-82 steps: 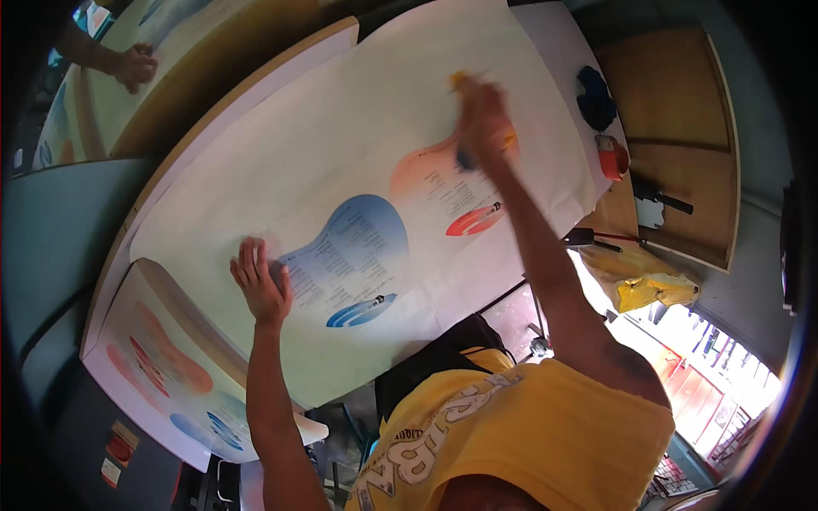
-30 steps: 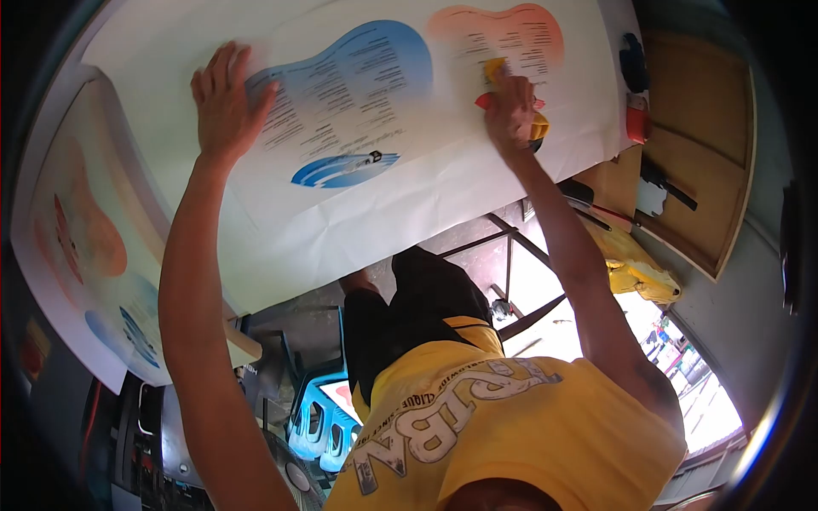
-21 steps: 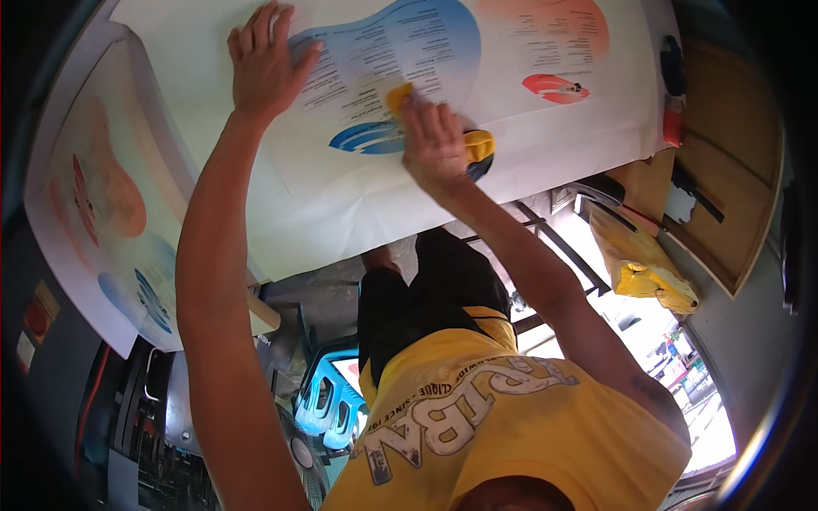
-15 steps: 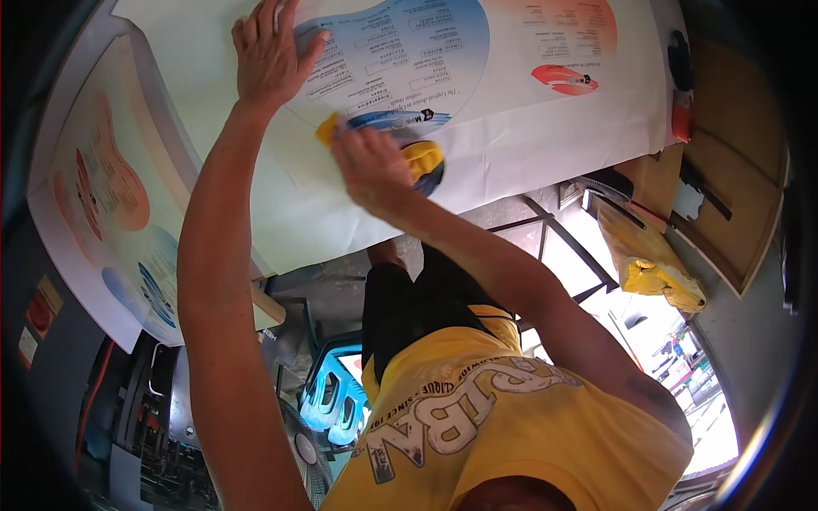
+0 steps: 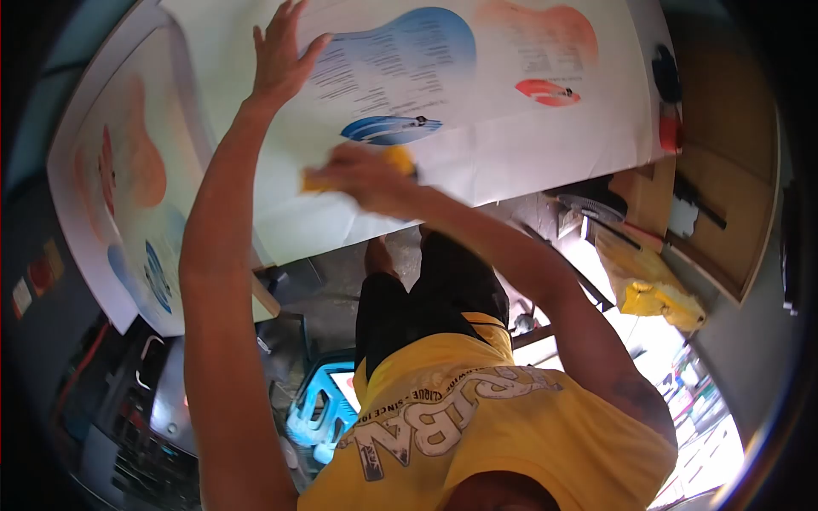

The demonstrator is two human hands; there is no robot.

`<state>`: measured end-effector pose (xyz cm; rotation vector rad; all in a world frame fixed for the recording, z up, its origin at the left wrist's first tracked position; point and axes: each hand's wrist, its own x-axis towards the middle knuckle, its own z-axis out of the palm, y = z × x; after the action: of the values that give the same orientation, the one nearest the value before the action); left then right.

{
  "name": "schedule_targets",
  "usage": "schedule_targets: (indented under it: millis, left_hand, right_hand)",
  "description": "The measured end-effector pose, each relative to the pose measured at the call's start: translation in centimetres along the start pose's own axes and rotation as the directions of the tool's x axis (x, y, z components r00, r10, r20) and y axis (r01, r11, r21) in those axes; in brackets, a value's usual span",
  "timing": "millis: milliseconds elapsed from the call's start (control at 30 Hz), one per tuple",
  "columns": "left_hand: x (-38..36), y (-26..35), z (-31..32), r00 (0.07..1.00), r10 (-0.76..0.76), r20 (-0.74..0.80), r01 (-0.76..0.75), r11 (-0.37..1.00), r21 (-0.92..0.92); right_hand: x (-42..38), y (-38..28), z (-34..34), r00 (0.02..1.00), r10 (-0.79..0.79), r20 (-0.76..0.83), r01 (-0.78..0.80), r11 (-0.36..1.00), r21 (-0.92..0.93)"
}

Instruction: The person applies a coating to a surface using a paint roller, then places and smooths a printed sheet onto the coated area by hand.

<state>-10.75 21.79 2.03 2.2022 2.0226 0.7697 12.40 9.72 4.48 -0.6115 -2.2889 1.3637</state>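
A large white printed sheet (image 5: 477, 157) lies over the work surface, with a blue printed shape (image 5: 409, 51) and a red-orange one (image 5: 545, 34). My left hand (image 5: 285, 60) rests on the sheet beside the blue print, fingers spread and thumb stuck out. My right hand (image 5: 366, 179), smeared by motion, is closed on a yellow cloth-like piece (image 5: 399, 158) that sticks out at both sides of it. It is just below the blue logo (image 5: 392, 129), over the sheet's near part. Something dark at the yellow piece's right end is too blurred to name.
A dark blue object (image 5: 665, 72) and a red one (image 5: 671, 132) sit at the sheet's right end. Another printed part (image 5: 136, 170) hangs at the left. Below are a light-blue plastic stool (image 5: 319, 409), a fan (image 5: 592, 204) and a yellow bag (image 5: 656, 298).
My right hand has slid with the yellow cloth off the blue logo, toward the sheet's near edge. My left hand stays open on the sheet. The view has shifted slightly.
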Motion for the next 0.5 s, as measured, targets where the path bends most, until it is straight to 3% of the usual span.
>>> schedule_targets:
  millis: [33, 67, 100, 133, 167, 200, 233, 300, 333, 400, 500]
  left_hand:
    - [-0.5, 1.0, -1.4, 0.999, 0.01, -0.05, -0.008, 0.999, 0.04]
    - [-1.2, 1.9, -2.7, 0.995, 0.018, -0.096, -0.01, 0.996, 0.084]
    - [-1.8, 3.1, -3.9, 0.989, 0.028, -0.142, -0.009, 0.991, 0.132]
    - [-3.7, 5.3, -4.0, 0.987, -0.028, -0.161, 0.021, 0.999, -0.045]
    - [-6.8, 8.2, -3.3, 0.981, -0.084, -0.175, 0.045, 0.975, -0.218]
    - [-10.4, 11.3, -2.1, 0.984, -0.174, -0.023, 0.158, 0.935, -0.318]
    - [-13.6, 13.5, -1.2, 0.987, 0.06, 0.146, -0.052, 0.997, -0.058]
    - [-17.2, 17.7, -0.4, 0.984, 0.057, 0.171, -0.037, 0.992, -0.118]
    - [-17.8, 18.7, 0.0, 0.985, -0.043, 0.167, 0.062, 0.992, -0.113]
    - [-19.1, 20.4, 0.8, 0.958, -0.24, 0.16, 0.26, 0.958, -0.12]
    - [-19.6, 20.5, 1.1, 0.963, -0.231, 0.139, 0.25, 0.957, -0.149]
  right_hand:
    - [-1.2, 0.8, -3.5, 0.996, 0.091, 0.019, -0.091, 0.995, 0.029]
    - [-2.2, 2.2, -7.0, 1.0, 0.0, 0.001, 0.0, 0.988, -0.153]
    - [-3.6, 2.5, -10.3, 0.981, 0.15, -0.126, -0.158, 0.986, -0.059]
    - [-4.7, 5.2, -13.0, 0.97, 0.044, -0.24, -0.055, 0.998, -0.039]
    - [-5.5, 6.5, -16.4, 0.955, 0.141, -0.259, -0.18, 0.974, -0.136]
    - [-5.4, 7.6, -18.7, 0.96, 0.082, -0.267, -0.147, 0.962, -0.231]
    - [-4.9, 8.5, -19.8, 0.961, 0.026, -0.275, -0.118, 0.939, -0.323]
    - [-3.5, 9.5, -19.6, 0.995, -0.092, -0.037, 0.06, 0.857, -0.512]
    - [-2.5, 9.7, -19.0, 0.986, -0.136, 0.094, 0.165, 0.796, -0.582]
    - [-0.3, 9.6, -17.5, 0.943, -0.199, 0.266, 0.31, 0.814, -0.492]
    - [3.3, 8.3, -14.8, 0.809, -0.328, 0.489, 0.538, 0.749, -0.387]
